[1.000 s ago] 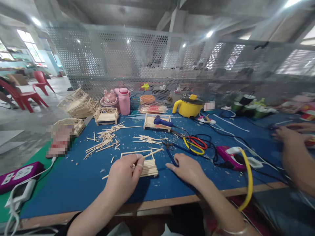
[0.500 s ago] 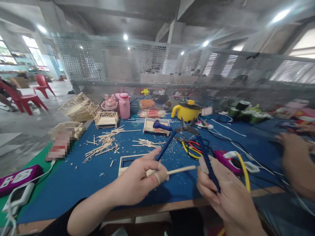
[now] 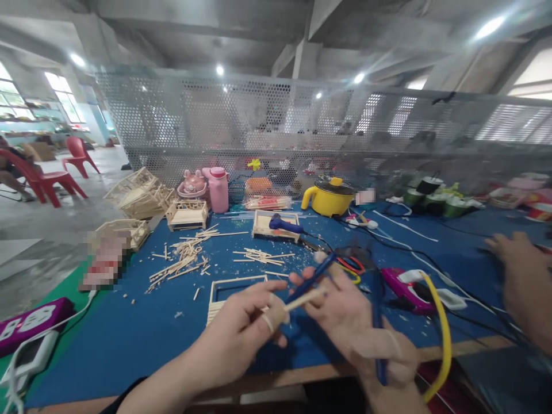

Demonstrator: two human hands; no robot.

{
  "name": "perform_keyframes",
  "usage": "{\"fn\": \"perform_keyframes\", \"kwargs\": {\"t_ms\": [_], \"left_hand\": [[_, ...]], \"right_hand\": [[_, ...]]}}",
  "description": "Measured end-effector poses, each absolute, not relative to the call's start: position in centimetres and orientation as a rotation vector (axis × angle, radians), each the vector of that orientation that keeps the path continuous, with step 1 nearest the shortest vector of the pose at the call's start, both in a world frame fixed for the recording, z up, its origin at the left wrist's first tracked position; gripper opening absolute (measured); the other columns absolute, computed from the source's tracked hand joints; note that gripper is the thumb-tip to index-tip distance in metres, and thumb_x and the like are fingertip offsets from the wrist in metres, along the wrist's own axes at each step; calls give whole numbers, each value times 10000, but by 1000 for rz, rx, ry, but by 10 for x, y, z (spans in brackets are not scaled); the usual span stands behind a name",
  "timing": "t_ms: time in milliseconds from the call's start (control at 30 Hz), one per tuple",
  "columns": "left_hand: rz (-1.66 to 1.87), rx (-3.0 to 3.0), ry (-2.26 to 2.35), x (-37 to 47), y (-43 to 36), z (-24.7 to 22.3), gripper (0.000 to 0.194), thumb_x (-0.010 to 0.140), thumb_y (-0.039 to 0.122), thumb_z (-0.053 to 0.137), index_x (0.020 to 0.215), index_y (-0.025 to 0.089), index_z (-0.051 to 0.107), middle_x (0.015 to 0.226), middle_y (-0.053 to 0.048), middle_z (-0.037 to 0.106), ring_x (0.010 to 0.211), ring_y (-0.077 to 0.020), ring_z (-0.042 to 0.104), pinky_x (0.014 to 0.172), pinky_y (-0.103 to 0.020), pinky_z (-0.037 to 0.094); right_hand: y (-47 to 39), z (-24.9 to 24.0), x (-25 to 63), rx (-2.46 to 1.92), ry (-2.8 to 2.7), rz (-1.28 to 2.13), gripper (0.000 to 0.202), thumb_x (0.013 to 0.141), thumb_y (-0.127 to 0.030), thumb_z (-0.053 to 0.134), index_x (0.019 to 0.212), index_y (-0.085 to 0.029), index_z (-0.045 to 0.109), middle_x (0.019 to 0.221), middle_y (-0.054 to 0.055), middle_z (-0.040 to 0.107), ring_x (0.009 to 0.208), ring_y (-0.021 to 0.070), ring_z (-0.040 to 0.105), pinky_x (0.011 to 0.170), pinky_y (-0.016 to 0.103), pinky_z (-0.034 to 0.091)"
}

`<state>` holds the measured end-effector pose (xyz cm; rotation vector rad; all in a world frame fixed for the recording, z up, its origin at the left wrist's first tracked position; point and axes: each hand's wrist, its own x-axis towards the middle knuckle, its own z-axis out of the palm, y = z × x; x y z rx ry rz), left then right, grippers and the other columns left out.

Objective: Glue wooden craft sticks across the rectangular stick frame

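Note:
My left hand is closed, pinching a short wooden stick that points toward my right hand. A pair of blue-handled cutting pliers is in my right hand. Its handles are spread wide, one along the fingers and one by the thumb; the jaws are blurred. The stick's far end appears close to my right fingers; I cannot tell if they touch. Partly hidden behind my left hand, a small wooden frame lies on the blue table. A blue glue gun rests across a wooden tray-like piece.
Loose sticks and more sticks lie on the table. Small wooden beds, a pink jug and a yellow pot stand behind. Cables surround the purple power strip. Another person's hand is at right.
My right hand has moved left and turned palm upward with the pliers, closer to the stick. The pliers' jaws have dropped away from the glue gun. My left hand keeps the stick.

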<state>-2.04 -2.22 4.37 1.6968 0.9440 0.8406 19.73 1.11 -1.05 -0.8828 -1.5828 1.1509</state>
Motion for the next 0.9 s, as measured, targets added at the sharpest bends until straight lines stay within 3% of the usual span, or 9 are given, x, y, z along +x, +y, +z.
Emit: {"fn": "perform_keyframes", "kwargs": {"t_ms": [67, 200, 267, 767, 900], "left_hand": [[961, 1572, 1114, -25, -13, 41, 325, 931, 433, 405, 796, 199, 586, 710, -4, 601, 626, -131, 487, 574, -227, 368], [1090, 1656, 1239, -26, 4, 38, 387, 921, 404, 427, 613, 187, 515, 635, 15, 552, 657, -129, 483, 665, -232, 363], [1067, 1660, 1239, -22, 7, 36, 391, 920, 410, 418, 609, 190, 508, 624, 20, 544, 650, -130, 481, 656, -232, 357], [1060, 1666, 1214, -12, 0, 30, 374, 916, 401, 409, 617, 199, 510, 609, 27, 532, 617, -128, 471, 619, -228, 356], [1037, 1668, 1218, -13, -1, 31, 381, 923, 403, 402, 625, 196, 518, 619, 22, 541, 621, -131, 469, 630, -238, 356]], "right_hand": [[11, -1, 212, -892, -1557, 1110, 881, 750, -330, 533, 1506, -327, 79, 1418, 130, 473, 1260, 343, 502, 977, 556, 424], [3, 16, 222, -1293, -1912, 877, 865, 710, -150, 530, 1504, -290, 215, 1550, 75, 294, 1415, 298, 274, 1147, 547, 188], [-2, 20, 214, -1456, -2095, 788, 877, 682, -94, 503, 1501, -270, 245, 1563, 63, 266, 1436, 273, 221, 1164, 530, 153], [-8, 20, 194, -1381, -2273, 714, 808, 661, -18, 491, 1426, -263, 404, 1417, 82, 493, 1314, 272, 445, 1088, 462, 363], [-7, 20, 194, -1354, -2262, 661, 773, 659, -19, 496, 1395, -249, 450, 1366, 89, 540, 1273, 281, 482, 1079, 488, 365]]}}
